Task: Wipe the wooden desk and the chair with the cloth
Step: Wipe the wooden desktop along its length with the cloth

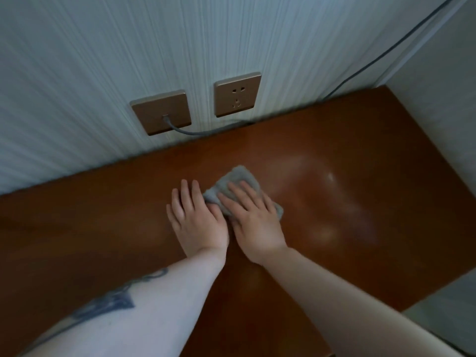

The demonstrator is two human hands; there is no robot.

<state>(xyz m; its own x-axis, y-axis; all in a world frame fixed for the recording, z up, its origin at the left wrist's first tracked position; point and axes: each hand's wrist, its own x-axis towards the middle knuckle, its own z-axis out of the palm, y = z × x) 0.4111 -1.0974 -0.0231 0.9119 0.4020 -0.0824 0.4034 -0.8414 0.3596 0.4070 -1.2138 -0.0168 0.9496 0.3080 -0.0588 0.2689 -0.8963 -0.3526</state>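
A small grey cloth (239, 182) lies folded on the reddish-brown wooden desk (347, 155), near its middle. My right hand (253, 217) presses flat on top of the cloth, fingers spread. My left hand (197, 220) lies flat on the desk just left of it, its thumb side touching the cloth's left edge. Most of the cloth is hidden under my right hand. No chair is in view.
A striped pale wall (128, 47) rises right behind the desk. It carries a brass plate (161, 112) with a grey cable (203, 131) plugged in and a brass power socket (237, 94). A dark cable (386, 52) runs up the right corner. The desk's right edge drops to the floor (448, 305).
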